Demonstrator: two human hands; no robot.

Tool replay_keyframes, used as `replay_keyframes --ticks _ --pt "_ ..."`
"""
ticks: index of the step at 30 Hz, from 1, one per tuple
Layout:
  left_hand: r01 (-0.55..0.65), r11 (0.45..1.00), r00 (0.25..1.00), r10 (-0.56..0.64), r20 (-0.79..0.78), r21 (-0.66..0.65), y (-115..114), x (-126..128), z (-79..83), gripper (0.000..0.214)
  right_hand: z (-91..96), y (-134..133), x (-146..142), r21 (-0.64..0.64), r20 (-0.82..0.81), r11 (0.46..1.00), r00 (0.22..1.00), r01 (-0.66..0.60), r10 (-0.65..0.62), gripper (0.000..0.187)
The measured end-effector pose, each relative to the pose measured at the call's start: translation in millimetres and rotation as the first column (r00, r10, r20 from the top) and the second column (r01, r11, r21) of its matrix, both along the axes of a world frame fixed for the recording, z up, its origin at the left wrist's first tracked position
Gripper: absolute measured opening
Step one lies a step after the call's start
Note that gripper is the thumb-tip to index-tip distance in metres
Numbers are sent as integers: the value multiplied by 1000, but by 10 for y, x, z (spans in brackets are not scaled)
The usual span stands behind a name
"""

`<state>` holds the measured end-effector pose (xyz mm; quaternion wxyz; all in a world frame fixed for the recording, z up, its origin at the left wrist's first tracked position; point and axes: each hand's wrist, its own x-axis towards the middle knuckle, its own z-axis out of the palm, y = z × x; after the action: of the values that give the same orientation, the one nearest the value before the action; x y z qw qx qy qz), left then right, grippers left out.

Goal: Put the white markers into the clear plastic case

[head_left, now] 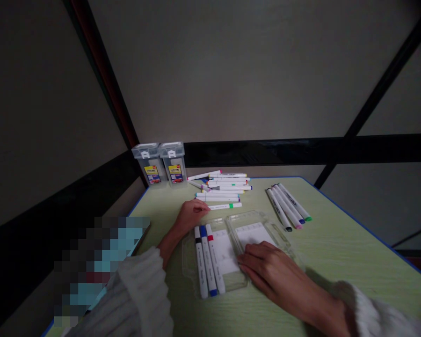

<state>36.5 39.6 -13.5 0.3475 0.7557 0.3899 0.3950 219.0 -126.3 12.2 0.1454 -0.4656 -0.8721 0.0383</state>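
Observation:
My left hand (pixel 193 216) pinches one end of a white marker with a green band (pixel 226 206), just beyond the case. A clear plastic case (pixel 192 262) lies opened flat in front of me. Its left half holds a black-banded marker (pixel 201 267), a blue-ended marker (pixel 209 264) and a red-banded marker (pixel 215 262), side by side. My right hand (pixel 266 267) rests over the near part of the case's right half, fingers bent together. What its fingertips grip, if anything, is hidden.
Behind the case lies a loose pile of white markers (pixel 228 187). Several thicker markers (pixel 289 206) lie to the right. Two lidded plastic boxes (pixel 163 164) stand at the back left corner. A pixelated object (pixel 108 262) lies along the left edge of the table (pixel 337 262).

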Motion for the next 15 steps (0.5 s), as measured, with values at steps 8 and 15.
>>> replay_keyframes --ticks 8,15 --pt "-121 987 974 138 181 -104 -72 2 37 4 -22 -2 15 26 -7 1000 1000 -3 3 26" --pt "-171 953 932 239 273 -249 -281 33 203 7 12 -20 18 28 -83 999 996 27 -25 25"
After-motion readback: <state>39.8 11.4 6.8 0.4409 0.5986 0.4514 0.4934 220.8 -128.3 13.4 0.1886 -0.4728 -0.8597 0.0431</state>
